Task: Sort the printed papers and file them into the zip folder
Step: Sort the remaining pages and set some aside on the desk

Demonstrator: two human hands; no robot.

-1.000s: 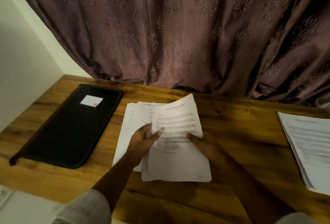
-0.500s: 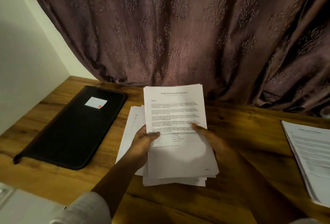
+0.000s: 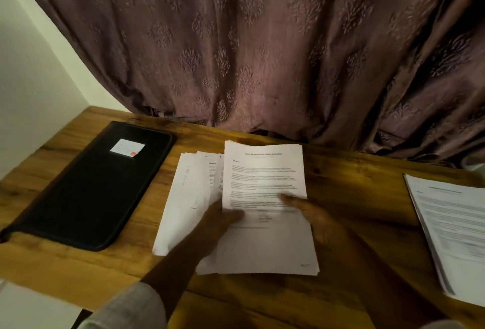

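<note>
A stack of printed papers [image 3: 265,179] is held in both hands over the middle of the wooden table [image 3: 354,189]. My left hand [image 3: 223,219] grips its left edge, thumb on top of the front sheet. My right hand [image 3: 319,219] holds the right edge, thumb on the sheet. Under and left of the stack, loose printed sheets [image 3: 183,197] lie fanned on the table. The black zip folder [image 3: 91,189] lies closed at the left, with a white label [image 3: 127,147] on its cover. A second pile of printed papers [image 3: 454,229] lies at the right edge.
A purple patterned curtain [image 3: 262,53] hangs behind the table's far edge. A pale wall [image 3: 31,71] borders the left side. A white object [image 3: 31,310] sits at the bottom left corner, below the table's near edge.
The top sheet, curled a second ago, now lies squared on the stack. The stack was raised toward me and has since sunk lower and tilted flatter. Both hands kept their hold.
</note>
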